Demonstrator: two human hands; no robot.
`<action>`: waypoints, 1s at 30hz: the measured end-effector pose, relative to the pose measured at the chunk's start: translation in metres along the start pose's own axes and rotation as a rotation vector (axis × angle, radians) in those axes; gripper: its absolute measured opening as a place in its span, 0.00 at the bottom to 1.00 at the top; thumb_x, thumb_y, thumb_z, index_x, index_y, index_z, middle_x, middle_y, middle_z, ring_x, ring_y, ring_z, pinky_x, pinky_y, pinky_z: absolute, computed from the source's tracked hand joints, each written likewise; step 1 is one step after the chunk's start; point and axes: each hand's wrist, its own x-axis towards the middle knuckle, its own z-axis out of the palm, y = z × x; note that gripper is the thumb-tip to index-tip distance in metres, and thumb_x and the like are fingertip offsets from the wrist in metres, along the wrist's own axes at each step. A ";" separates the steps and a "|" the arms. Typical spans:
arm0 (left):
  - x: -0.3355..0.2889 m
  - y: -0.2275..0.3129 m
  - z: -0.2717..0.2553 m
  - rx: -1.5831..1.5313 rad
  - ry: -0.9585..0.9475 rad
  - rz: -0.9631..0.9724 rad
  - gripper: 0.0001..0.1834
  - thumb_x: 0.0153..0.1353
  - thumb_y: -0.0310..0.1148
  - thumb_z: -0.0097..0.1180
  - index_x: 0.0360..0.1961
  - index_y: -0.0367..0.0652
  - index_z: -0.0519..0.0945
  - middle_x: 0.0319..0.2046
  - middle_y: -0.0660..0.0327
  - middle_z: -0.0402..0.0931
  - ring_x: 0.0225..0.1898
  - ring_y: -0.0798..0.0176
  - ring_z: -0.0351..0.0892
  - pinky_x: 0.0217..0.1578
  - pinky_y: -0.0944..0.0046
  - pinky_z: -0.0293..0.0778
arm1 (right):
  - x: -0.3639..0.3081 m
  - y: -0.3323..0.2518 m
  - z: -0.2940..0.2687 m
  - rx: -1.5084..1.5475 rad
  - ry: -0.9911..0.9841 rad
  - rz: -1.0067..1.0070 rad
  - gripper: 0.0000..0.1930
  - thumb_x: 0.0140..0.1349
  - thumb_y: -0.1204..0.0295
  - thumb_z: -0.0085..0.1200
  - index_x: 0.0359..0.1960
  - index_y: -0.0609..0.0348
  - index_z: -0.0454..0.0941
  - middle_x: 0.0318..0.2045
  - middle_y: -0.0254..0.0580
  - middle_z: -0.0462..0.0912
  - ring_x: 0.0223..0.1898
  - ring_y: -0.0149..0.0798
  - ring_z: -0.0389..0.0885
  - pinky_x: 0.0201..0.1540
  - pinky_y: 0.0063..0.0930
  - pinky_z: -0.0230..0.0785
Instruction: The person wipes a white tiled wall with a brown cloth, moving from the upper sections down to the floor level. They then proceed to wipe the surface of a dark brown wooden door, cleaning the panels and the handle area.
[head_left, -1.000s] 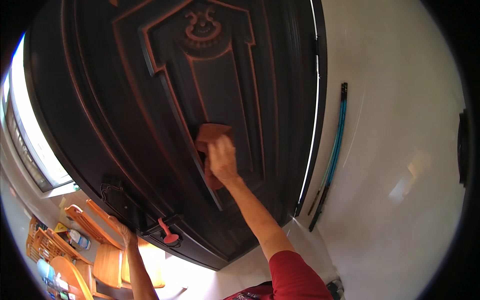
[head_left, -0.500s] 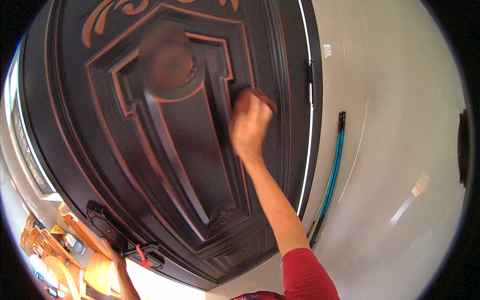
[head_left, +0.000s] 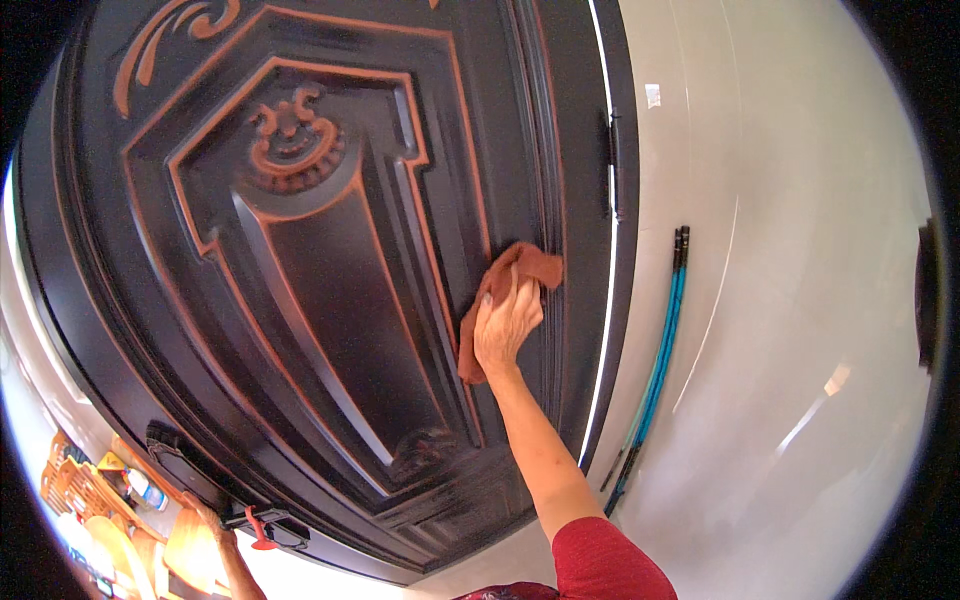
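A large dark door (head_left: 325, 280) with raised, copper-edged panels fills most of the view. My right hand (head_left: 508, 322) presses a reddish-brown cloth (head_left: 540, 268) against the right part of its panelling, near the long vertical mouldings. Part of the cloth hangs down to the left of my fingers. At lower left, my left hand (head_left: 212, 518) grips the black door handle (head_left: 190, 468) along the door's edge; its fingers are partly hidden. Close by it, a red piece (head_left: 260, 530) hangs on the black lock fitting (head_left: 292, 528).
Glossy pale wall tiles (head_left: 780, 300) stand right of the door, past a bright gap and a hinge (head_left: 614, 165). Blue poles (head_left: 662, 350) lean there. Wooden chairs (head_left: 110, 540) and a bottle (head_left: 148, 490) are at lower left.
My right hand has moved the cloth down the panel, and the cloth is now more spread out. The door appears shifted left in view. My left hand stays at the handle.
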 end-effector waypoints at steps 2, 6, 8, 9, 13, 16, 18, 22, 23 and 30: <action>0.004 0.001 0.005 -0.037 -0.022 -0.034 0.43 0.61 0.55 0.47 0.70 0.57 0.40 0.65 0.57 0.54 0.64 0.53 0.56 0.63 0.52 0.55 | -0.046 0.027 0.003 -0.061 -0.073 0.114 0.26 0.61 0.66 0.48 0.58 0.70 0.61 0.59 0.61 0.58 0.60 0.59 0.55 0.58 0.51 0.46; 0.010 0.003 0.013 -0.057 -0.050 -0.061 0.45 0.58 0.56 0.49 0.70 0.56 0.42 0.65 0.58 0.54 0.63 0.54 0.58 0.62 0.53 0.56 | -0.123 0.070 -0.013 -0.112 -0.044 0.185 0.22 0.57 0.79 0.51 0.53 0.70 0.64 0.52 0.61 0.63 0.56 0.62 0.60 0.57 0.51 0.54; 0.012 0.004 0.010 -0.054 -0.062 -0.065 0.46 0.57 0.57 0.50 0.70 0.55 0.42 0.64 0.58 0.55 0.62 0.55 0.58 0.61 0.54 0.57 | -0.144 0.087 -0.030 -0.006 -0.155 0.428 0.17 0.56 0.83 0.47 0.49 0.67 0.66 0.46 0.58 0.64 0.53 0.59 0.63 0.55 0.45 0.57; 0.013 0.004 0.010 -0.048 -0.070 -0.071 0.46 0.56 0.57 0.51 0.70 0.55 0.43 0.64 0.58 0.55 0.62 0.55 0.58 0.61 0.54 0.57 | -0.145 0.095 -0.040 0.163 -0.107 0.548 0.16 0.56 0.84 0.46 0.48 0.65 0.66 0.45 0.58 0.66 0.50 0.58 0.66 0.53 0.45 0.59; 0.012 0.000 0.002 -0.038 -0.079 -0.091 0.48 0.53 0.58 0.53 0.69 0.54 0.44 0.64 0.59 0.56 0.61 0.56 0.60 0.60 0.55 0.58 | -0.069 0.082 -0.065 0.353 0.025 0.469 0.17 0.62 0.76 0.45 0.53 0.66 0.65 0.47 0.58 0.71 0.52 0.56 0.69 0.57 0.42 0.58; 0.013 -0.003 0.002 -0.016 -0.104 -0.108 0.50 0.51 0.58 0.55 0.69 0.53 0.45 0.63 0.60 0.56 0.61 0.57 0.61 0.59 0.56 0.59 | 0.042 0.055 -0.069 0.311 0.156 0.192 0.21 0.64 0.71 0.45 0.58 0.66 0.62 0.53 0.60 0.66 0.58 0.57 0.64 0.61 0.43 0.54; 0.012 -0.008 0.001 -0.005 -0.122 -0.122 0.51 0.50 0.59 0.56 0.69 0.52 0.46 0.63 0.60 0.57 0.60 0.57 0.61 0.58 0.57 0.60 | 0.106 0.034 -0.066 0.323 0.218 0.077 0.22 0.64 0.70 0.45 0.58 0.66 0.62 0.54 0.60 0.64 0.59 0.59 0.60 0.61 0.45 0.51; 0.011 -0.021 -0.007 0.032 -0.190 -0.153 0.53 0.47 0.60 0.58 0.69 0.51 0.47 0.63 0.60 0.57 0.59 0.58 0.62 0.57 0.58 0.61 | 0.143 0.036 -0.034 0.057 0.146 -0.020 0.25 0.60 0.69 0.50 0.58 0.62 0.62 0.56 0.53 0.63 0.55 0.57 0.60 0.54 0.49 0.55; 0.009 -0.028 -0.012 0.050 -0.220 -0.158 0.53 0.47 0.60 0.59 0.69 0.51 0.48 0.62 0.61 0.57 0.59 0.59 0.63 0.57 0.58 0.61 | 0.134 0.046 -0.020 0.036 0.191 -0.039 0.24 0.60 0.68 0.50 0.58 0.62 0.62 0.56 0.52 0.63 0.55 0.57 0.60 0.54 0.51 0.55; -0.002 -0.057 -0.064 0.093 -0.501 -0.152 0.57 0.42 0.61 0.63 0.69 0.49 0.50 0.62 0.62 0.59 0.57 0.61 0.65 0.54 0.61 0.63 | 0.014 0.097 -0.017 0.096 0.127 0.372 0.28 0.62 0.60 0.41 0.57 0.70 0.63 0.57 0.59 0.63 0.57 0.59 0.61 0.60 0.49 0.50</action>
